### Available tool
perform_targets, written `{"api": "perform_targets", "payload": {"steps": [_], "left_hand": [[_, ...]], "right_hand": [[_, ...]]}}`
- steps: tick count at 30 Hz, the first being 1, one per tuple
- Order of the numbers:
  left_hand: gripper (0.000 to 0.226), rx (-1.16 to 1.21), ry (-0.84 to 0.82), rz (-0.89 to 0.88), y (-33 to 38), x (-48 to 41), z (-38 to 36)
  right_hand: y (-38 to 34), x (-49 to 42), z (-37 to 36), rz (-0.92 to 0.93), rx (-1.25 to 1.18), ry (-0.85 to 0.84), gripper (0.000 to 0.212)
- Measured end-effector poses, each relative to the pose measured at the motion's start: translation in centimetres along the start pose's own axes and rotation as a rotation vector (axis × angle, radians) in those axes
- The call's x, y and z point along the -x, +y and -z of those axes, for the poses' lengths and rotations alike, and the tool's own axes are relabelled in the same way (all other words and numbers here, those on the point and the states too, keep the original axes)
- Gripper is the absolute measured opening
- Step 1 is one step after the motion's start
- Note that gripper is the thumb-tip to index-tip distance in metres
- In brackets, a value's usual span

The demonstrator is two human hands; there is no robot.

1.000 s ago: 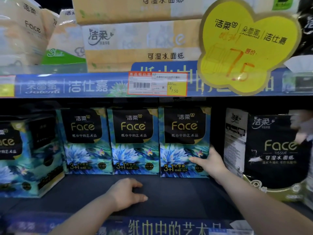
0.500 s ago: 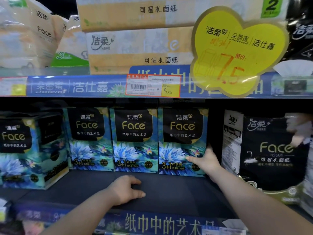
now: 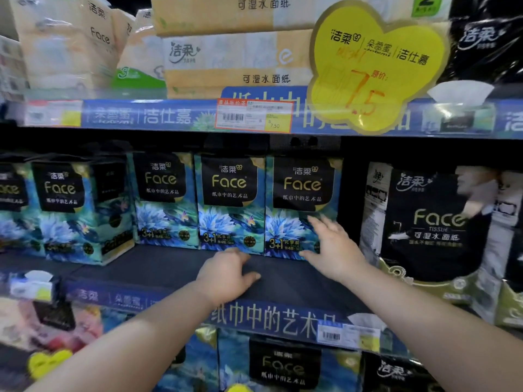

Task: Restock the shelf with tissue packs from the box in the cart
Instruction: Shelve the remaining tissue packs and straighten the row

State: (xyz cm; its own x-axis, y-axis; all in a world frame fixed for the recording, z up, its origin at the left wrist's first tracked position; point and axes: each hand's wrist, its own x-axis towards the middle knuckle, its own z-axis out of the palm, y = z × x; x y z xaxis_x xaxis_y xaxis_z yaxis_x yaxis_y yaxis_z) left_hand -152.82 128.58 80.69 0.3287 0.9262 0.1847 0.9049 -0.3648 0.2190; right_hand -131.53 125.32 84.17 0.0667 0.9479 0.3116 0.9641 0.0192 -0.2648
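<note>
Three blue flower-print tissue packs stand in a row at the back of the dark middle shelf [image 3: 147,274]: a left pack [image 3: 165,199], a middle pack [image 3: 230,205] and a right pack [image 3: 297,202]. My right hand [image 3: 332,247] is blurred, its fingers spread and straight in front of the right pack's lower right corner; I cannot tell whether it touches. My left hand [image 3: 227,274] rests on the bare shelf board with loosely curled fingers, just in front of the middle pack, holding nothing. No cart or box is in view.
More blue packs [image 3: 70,210] stand further forward at the left. Black Face tissue bags [image 3: 430,222] fill the shelf's right. A yellow price sign [image 3: 376,63] hangs from the upper shelf rail [image 3: 169,116]. Beige packs [image 3: 235,58] sit above, and more blue packs [image 3: 283,366] below.
My right hand has come off the right pack's lower edge and opened, fingers spread, now blurred. My left hand has slid right along the shelf board. The view has shifted slightly.
</note>
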Motion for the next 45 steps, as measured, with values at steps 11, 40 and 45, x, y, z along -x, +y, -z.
{"api": "perform_targets", "payload": {"steps": [11, 40, 45], "left_hand": [[0.058, 0.021, -0.038, -0.213, 1.1, 7.5, 1.7], [0.045, 0.153, -0.497, -1.045, 33.9, 47.7, -7.4], [0.053, 0.147, -0.586, -1.101, 44.3, 57.5, -9.6]], "right_hand": [[-4.6, 10.4, 2.6, -0.085, 0.198, -0.165, 0.06], [1.8, 69.6, 13.7, -1.09, 0.213, -0.166, 0.053], [6.2, 81.3, 18.3, -1.202, 0.18, -0.165, 0.045]]}}
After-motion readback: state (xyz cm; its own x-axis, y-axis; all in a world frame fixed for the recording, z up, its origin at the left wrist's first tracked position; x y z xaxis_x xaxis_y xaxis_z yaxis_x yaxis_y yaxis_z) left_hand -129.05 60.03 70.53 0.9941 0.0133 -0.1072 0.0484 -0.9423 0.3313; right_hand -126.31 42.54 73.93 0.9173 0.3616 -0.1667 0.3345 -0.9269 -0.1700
